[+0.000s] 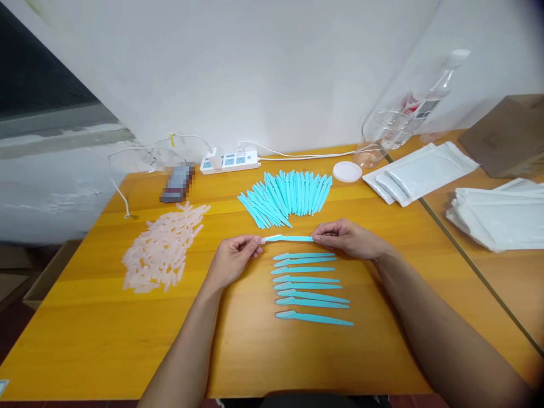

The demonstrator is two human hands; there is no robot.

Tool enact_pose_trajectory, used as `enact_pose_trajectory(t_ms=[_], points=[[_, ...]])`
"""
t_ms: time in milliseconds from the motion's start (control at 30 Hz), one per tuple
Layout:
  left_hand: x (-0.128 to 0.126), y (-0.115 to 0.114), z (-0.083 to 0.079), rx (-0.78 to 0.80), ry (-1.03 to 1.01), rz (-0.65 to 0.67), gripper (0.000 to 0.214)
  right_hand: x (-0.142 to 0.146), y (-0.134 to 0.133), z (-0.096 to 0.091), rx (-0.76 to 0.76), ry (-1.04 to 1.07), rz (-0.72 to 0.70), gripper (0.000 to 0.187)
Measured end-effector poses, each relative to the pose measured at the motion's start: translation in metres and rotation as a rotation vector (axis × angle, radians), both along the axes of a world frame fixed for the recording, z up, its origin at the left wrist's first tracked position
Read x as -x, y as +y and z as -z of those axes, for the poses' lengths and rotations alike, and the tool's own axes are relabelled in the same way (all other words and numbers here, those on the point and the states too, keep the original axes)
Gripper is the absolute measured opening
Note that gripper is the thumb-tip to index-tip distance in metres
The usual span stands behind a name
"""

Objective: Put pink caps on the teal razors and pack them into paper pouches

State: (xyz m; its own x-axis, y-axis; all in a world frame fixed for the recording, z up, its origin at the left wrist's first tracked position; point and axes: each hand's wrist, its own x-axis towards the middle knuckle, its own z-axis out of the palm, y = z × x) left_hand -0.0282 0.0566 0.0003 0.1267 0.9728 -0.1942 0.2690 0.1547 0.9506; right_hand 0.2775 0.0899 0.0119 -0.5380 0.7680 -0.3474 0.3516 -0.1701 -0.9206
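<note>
Both hands hold one turquoise plastic razor stick (287, 238) level above the yellow wooden table (85, 340). My left hand (236, 258) pinches its left end, where a clear cap sits. My right hand (347, 238) pinches its right end. Just below lies a row of several finished turquoise sticks (310, 289), laid side by side. Behind the hands, a fan-shaped pile of turquoise sticks (287, 197) rests on the table. A heap of clear pinkish caps (164, 249) lies to the left of my left hand.
A white power strip (229, 161) with cables and a phone (177, 182) lie at the back. A white lid (347, 171), a clear plastic bottle (408, 113), stacks of white pouches (419, 173) (497, 218) and a cardboard box (508, 136) stand at the right.
</note>
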Motion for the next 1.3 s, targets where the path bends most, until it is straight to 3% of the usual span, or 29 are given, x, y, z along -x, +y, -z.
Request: enact_pose_trajectory(t_ms=[167, 333, 433, 533, 667, 800, 933, 1000, 1100, 1200, 1300], points=[[-0.021, -0.008, -0.007, -0.115, 0.121, 0.115, 0.037, 0.002, -0.002, -0.004, -0.016, 0.004, -0.061, 0.049], [-0.024, -0.040, -0.031, -0.472, 0.352, 0.331, 0.027, -0.010, -0.006, -0.016, -0.019, 0.003, -0.123, 0.049], [-0.022, -0.074, -0.034, -0.676, 0.526, 0.433, 0.030, -0.020, -0.003, -0.014, -0.033, -0.011, 0.009, 0.054], [-0.024, -0.106, -0.024, -0.792, 0.670, 0.509, 0.031, -0.025, 0.003, -0.004, -0.106, -0.038, 0.226, 0.058], [-0.026, -0.122, -0.011, -0.835, 0.739, 0.461, 0.042, -0.022, 0.007, 0.006, -0.139, -0.071, 0.328, 0.058], [-0.012, -0.109, -0.021, -0.786, 0.675, 0.257, 0.053, -0.019, 0.006, 0.006, -0.148, -0.108, 0.380, 0.058], [0.013, -0.081, -0.031, -0.734, 0.637, 0.050, 0.034, -0.017, 0.005, 0.009, -0.160, -0.116, 0.415, 0.055], [0.024, -0.064, -0.031, -0.691, 0.638, -0.003, 0.024, -0.011, 0.004, 0.013, -0.234, -0.169, 0.414, 0.051], [0.037, -0.038, -0.026, -0.630, 0.649, -0.055, 0.021, 0.013, 0.006, 0.015, -0.448, -0.335, 0.405, 0.042], [0.052, -0.015, -0.022, -0.609, 0.702, -0.097, 0.025, 0.051, 0.012, 0.009, -0.646, -0.492, 0.300, 0.033], [0.077, 0.001, -0.022, -0.572, 0.800, -0.149, 0.028, 0.087, 0.023, 0.000, -0.722, -0.648, 0.194, 0.032]])
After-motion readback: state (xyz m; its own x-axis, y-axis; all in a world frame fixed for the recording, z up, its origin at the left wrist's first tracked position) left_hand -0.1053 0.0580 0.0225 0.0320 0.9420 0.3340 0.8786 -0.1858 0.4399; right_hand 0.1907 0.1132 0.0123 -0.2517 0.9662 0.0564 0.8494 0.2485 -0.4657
